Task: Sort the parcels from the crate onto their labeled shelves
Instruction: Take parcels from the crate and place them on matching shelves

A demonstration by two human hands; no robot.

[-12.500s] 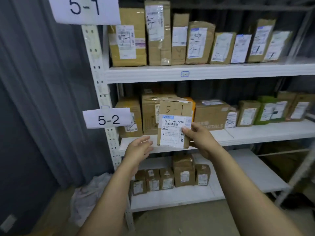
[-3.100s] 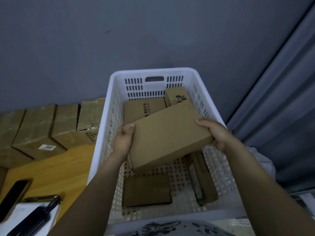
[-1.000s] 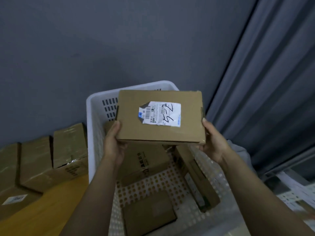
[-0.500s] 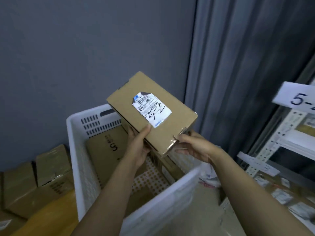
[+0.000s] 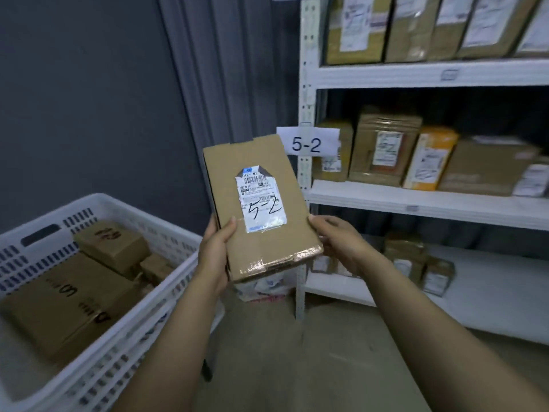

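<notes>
Fingers (image 5: 228, 231) of L hand (image 5: 214, 257) and R hand (image 5: 341, 245) curl round the box (image 5: 252, 162), gripping its lower sides. Box held upright in the air, label (image 5: 263, 203) marked 5-2, just beside the 5-2 shelf sign (image 5: 307, 144), btwn crate (image 5: 98, 203) and shelves (image 5: 416, 200).

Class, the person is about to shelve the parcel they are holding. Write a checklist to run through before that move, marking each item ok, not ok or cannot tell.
1. Grip: left hand and right hand both hold the lower end of the parcel: ok.
2. Label faces the camera, handwritten 5-2: ok.
3. Shelf sign reads 5-2, matching: ok.
4. Parcel is out of the crate: ok.
5. Room on the shelf by that sign: boxes stand in a row, no free gap visible: cannot tell.
</notes>
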